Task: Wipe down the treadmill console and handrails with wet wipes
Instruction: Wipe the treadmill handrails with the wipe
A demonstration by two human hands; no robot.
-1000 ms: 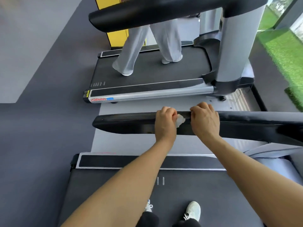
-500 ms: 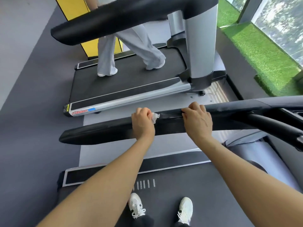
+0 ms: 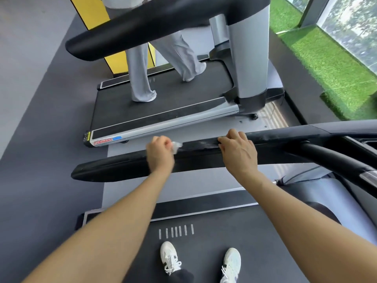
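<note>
Wipe (image 3: 176, 145) seemingly pinched in left-hand fingers (image 3: 163, 142), on handrail (image 3: 122, 168).

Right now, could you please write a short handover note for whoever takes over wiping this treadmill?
Left hand: grips the wet wipe against the black handrail, near its middle.
Right hand: fingers curled over the same handrail, to the right of the wipe, steadying.
Done: the stretch between the hands shows streaks, probably damp from wiping.
Left: the free end of this handrail to the left, the part towards the console, the other rail and the console itself, which is mostly out of view.
</note>
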